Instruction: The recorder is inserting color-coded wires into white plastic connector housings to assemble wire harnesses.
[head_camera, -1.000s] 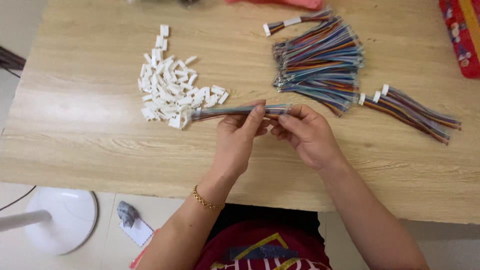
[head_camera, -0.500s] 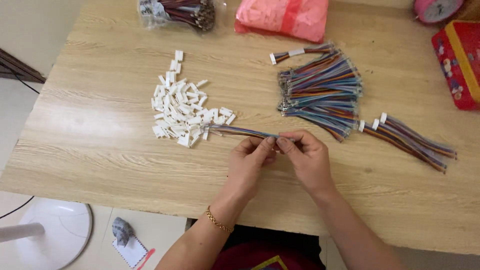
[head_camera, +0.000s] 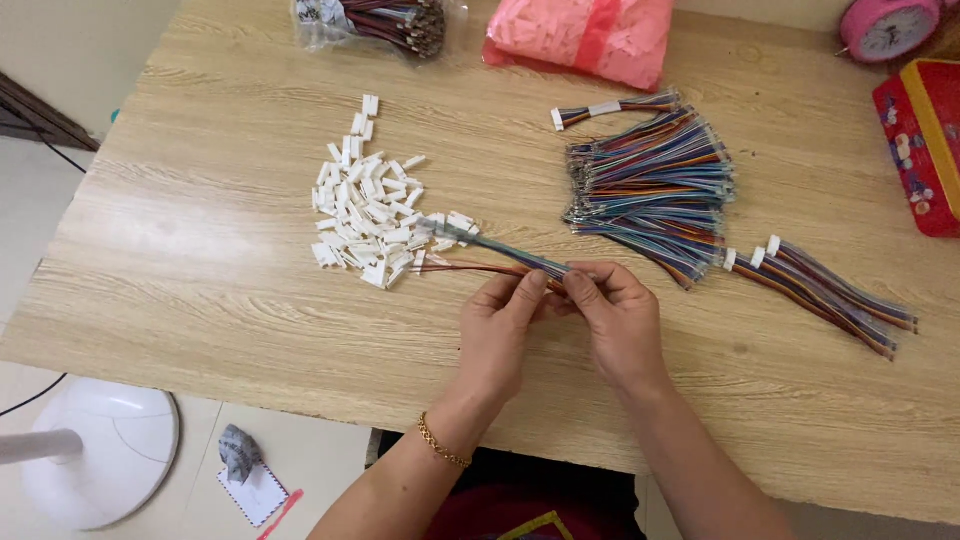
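1. Near the front middle of the wooden table (head_camera: 200, 250), my left hand (head_camera: 497, 335) and my right hand (head_camera: 620, 320) meet thumb to thumb, both pinched shut on one end of a multicoloured wire bundle (head_camera: 500, 250).
2. That bundle's long axis runs on a slant: from my fingertips it points up and to the left, away from me, with its far end resting at the edge of the pile of white connector housings (head_camera: 375, 215).
3. 1 or 2 reddish wires split off below the main strand and run left, almost level, toward the same pile.
4. Farther right lies a stack of loose coloured wires (head_camera: 650, 185), well apart from my hands, and beside it a smaller lot of finished harnesses (head_camera: 830, 290) with white plugs.
5. At the far edge sit a pink bag (head_camera: 590, 35), a clear bag of wires (head_camera: 385, 20), a pink clock (head_camera: 895, 28) and a red tin (head_camera: 925, 140).
6. Against 0.5 s ago, my hands sit at much the same spot, but the bundle's far end now fans out, with the reddish wires separated from the rest; 1.0 s ago it lay closer to level.
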